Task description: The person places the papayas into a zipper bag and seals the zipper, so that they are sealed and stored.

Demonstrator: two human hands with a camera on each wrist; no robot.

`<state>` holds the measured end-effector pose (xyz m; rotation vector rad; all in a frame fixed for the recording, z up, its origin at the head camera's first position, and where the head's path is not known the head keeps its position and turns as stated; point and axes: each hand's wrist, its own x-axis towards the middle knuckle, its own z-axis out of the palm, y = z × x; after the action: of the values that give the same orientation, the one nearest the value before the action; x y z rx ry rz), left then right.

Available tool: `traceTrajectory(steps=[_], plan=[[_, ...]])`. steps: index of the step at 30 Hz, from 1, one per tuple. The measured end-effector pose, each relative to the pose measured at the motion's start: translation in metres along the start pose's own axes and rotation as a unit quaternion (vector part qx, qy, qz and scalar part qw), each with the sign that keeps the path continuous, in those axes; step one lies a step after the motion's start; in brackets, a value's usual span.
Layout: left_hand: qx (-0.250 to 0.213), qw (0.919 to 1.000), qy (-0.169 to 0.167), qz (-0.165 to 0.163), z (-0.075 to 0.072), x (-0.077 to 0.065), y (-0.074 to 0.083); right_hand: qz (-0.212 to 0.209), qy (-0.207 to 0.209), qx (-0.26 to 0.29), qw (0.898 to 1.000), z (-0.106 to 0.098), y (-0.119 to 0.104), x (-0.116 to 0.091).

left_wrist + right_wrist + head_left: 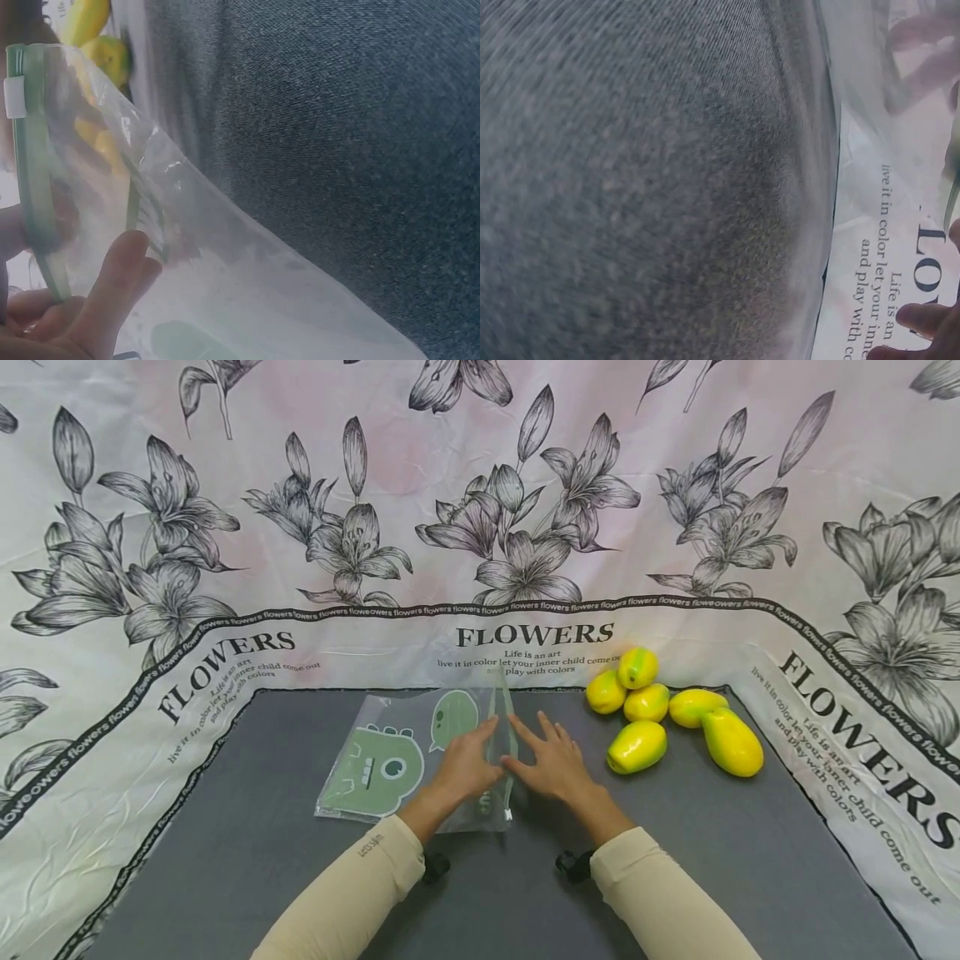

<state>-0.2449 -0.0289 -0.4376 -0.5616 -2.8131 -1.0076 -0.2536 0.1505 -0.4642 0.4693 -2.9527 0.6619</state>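
A clear zip bag [375, 768] with green cartoon prints lies on the grey table, its green-edged mouth raised and parted. My left hand [467, 768] is over the mouth end, thumb and forefinger spread and touching the bag. In the left wrist view, fingers [120, 277] reach along the film near the green zip strip [34, 172], which carries a white slider [14, 97]. Facing it, my right hand [551, 764] has its fingers fanned out, with thumb and forefinger at the right edge of the mouth. Only a few right fingertips [922, 319] appear in the right wrist view.
Several yellow fruits lie to the right of the bag, including a large pear-shaped one [733, 743] and a nearer one [636, 747]. A flower-printed cloth [375, 652] rises behind the grey table [225, 860] and along its sides.
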Motion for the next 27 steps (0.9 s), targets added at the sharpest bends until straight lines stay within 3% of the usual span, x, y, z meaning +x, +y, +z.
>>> traceTrajectory(steps=[5, 13, 27], plan=[[-0.033, 0.9987, 0.008, -0.039, -0.003, 0.001, 0.002, 0.014, -0.016, 0.003, 1.0, 0.003, 0.006, 0.001], [-0.116, 0.9862, -0.001, -0.119, -0.008, 0.004, 0.003, 0.042, -0.036, 0.016, 0.998, 0.005, 0.013, 0.0], [-0.144, 0.9799, 0.02, -0.136, -0.021, 0.007, 0.011, 0.072, -0.063, 0.047, 0.994, 0.006, 0.021, -0.002]])
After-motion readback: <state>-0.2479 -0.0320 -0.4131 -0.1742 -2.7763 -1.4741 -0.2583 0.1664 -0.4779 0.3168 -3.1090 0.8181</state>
